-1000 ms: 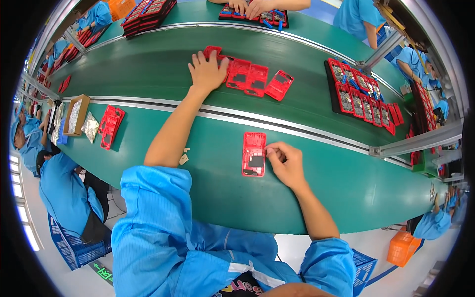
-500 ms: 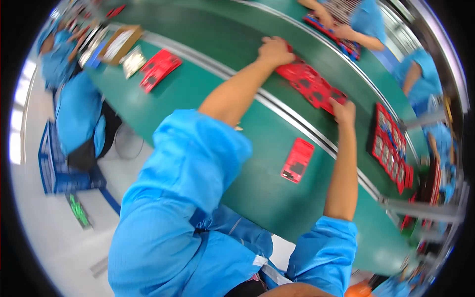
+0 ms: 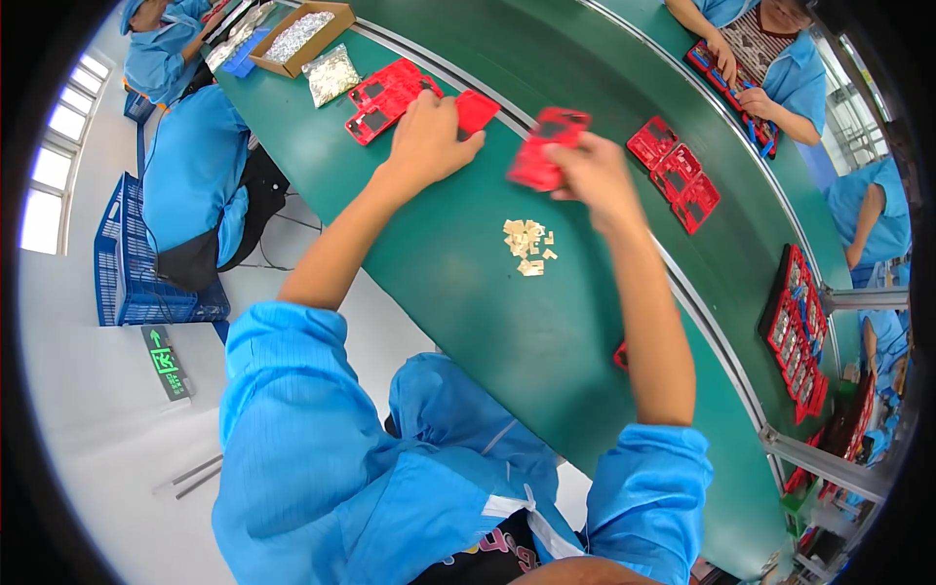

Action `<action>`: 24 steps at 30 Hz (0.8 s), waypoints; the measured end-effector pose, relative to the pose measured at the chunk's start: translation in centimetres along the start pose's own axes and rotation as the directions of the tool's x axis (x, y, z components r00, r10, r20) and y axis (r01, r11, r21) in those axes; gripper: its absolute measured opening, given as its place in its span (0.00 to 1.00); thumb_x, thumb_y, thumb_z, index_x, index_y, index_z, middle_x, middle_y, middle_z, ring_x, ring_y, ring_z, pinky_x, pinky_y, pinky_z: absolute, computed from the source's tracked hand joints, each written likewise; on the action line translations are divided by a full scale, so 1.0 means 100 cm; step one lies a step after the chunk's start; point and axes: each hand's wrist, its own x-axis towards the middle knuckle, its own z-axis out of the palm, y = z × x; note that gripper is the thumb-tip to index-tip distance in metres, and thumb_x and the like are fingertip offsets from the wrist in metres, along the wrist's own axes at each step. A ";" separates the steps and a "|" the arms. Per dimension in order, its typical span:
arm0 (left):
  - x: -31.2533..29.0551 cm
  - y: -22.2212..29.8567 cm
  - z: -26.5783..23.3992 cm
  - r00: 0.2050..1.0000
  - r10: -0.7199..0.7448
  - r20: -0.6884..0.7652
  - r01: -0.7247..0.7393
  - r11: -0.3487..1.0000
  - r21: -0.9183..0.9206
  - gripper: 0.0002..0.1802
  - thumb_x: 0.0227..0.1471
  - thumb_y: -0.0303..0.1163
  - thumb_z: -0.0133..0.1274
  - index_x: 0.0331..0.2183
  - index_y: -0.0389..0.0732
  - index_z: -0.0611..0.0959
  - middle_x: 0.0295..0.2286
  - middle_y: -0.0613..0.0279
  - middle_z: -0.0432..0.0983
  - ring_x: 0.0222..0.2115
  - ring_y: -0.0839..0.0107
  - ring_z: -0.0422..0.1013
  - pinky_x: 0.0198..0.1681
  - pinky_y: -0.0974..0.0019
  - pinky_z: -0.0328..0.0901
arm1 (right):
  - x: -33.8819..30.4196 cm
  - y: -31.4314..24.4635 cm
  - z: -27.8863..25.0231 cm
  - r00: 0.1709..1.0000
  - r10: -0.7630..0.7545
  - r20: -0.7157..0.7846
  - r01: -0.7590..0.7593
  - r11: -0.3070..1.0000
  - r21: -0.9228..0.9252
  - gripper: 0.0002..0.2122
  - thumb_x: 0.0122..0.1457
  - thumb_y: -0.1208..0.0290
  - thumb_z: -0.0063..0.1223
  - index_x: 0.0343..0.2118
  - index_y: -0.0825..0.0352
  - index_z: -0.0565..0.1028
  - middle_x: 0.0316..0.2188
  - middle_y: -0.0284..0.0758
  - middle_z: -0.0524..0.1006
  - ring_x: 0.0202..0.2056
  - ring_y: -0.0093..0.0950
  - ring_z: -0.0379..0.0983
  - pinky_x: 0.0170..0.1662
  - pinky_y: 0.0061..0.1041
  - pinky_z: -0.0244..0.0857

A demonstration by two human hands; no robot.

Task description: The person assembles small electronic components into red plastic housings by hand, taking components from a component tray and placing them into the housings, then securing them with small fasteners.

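Note:
My left hand (image 3: 431,138) is closed at the near edge of a red plastic panel (image 3: 478,112), beside a stack of red plastic panels (image 3: 390,93) with dark cut-outs. Its fingertips are partly hidden. Over the belt-side edge of the table, my right hand (image 3: 597,175) grips another red plastic panel (image 3: 542,151), both blurred by motion. Nearer to me, a loose heap of small cream-coloured pieces (image 3: 526,239) lies on the green tabletop. Beneath my right forearm shows a bit of another red part (image 3: 621,356), mostly covered.
A hinged red case (image 3: 678,175) lies unfolded on the green belt (image 3: 585,88). Farther right is a filled red tool case (image 3: 795,322). At the back left are a bag of small parts (image 3: 331,76) and a cardboard box (image 3: 341,19). Co-workers sit across and to the left.
Both hands have let go of the long red case, now lying on the belt. My hands have moved back toward the stack and hold separate red panels. The view has turned left.

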 end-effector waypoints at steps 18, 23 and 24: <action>0.063 0.153 0.026 0.941 0.211 0.263 -0.171 0.971 -0.168 0.26 0.55 0.50 0.58 0.39 0.33 0.85 0.36 0.45 0.82 0.40 0.46 0.79 0.42 0.49 0.73 | 0.006 0.038 -0.134 0.585 -0.311 -0.749 -0.410 0.684 -0.604 0.28 0.58 0.49 0.59 0.48 0.74 0.75 0.52 0.57 0.71 0.54 0.52 0.70 0.53 0.47 0.70; 0.098 0.194 0.103 0.973 0.074 0.220 -0.037 0.985 -0.170 0.31 0.51 0.55 0.60 0.41 0.33 0.83 0.41 0.41 0.81 0.44 0.42 0.77 0.49 0.46 0.71 | -0.004 0.074 -0.162 0.515 -0.075 -0.854 -0.594 0.687 -0.419 0.36 0.53 0.46 0.64 0.54 0.76 0.71 0.58 0.57 0.64 0.56 0.53 0.69 0.58 0.46 0.68; 0.101 0.200 0.112 0.978 0.020 0.208 0.005 0.993 -0.119 0.32 0.50 0.55 0.62 0.42 0.33 0.82 0.43 0.40 0.80 0.46 0.42 0.77 0.51 0.47 0.71 | -0.003 0.073 -0.165 0.540 -0.054 -0.840 -0.568 0.713 -0.411 0.37 0.52 0.47 0.66 0.54 0.75 0.71 0.58 0.57 0.66 0.56 0.53 0.70 0.58 0.45 0.68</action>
